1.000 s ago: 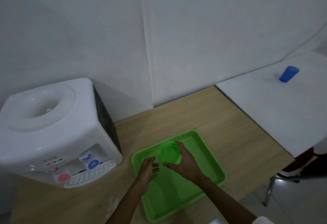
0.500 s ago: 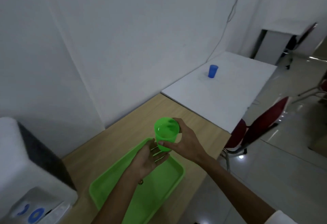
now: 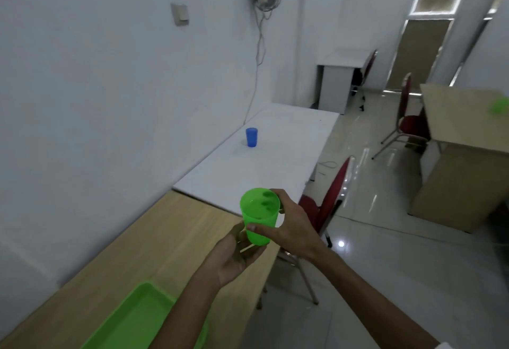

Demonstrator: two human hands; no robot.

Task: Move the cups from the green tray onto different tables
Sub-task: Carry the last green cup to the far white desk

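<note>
Green cup in my hands above the wooden counter

Left of the translucent green plastic cup [image 3: 259,216] lies the green plastic tray [image 3: 132,318]; my left hand [image 3: 234,256] cups its base, open-palmed, my right hand [image 3: 292,224] grips its side, the blue plastic cup [image 3: 251,137] stands well beyond.

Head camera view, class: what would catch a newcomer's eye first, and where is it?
The bright green cup stands out at centre, gripped by the right hand with the left hand cupped beneath it. Beyond it, a blue cup stands alone on the white table, and the green tray shows at the bottom edge.
</note>
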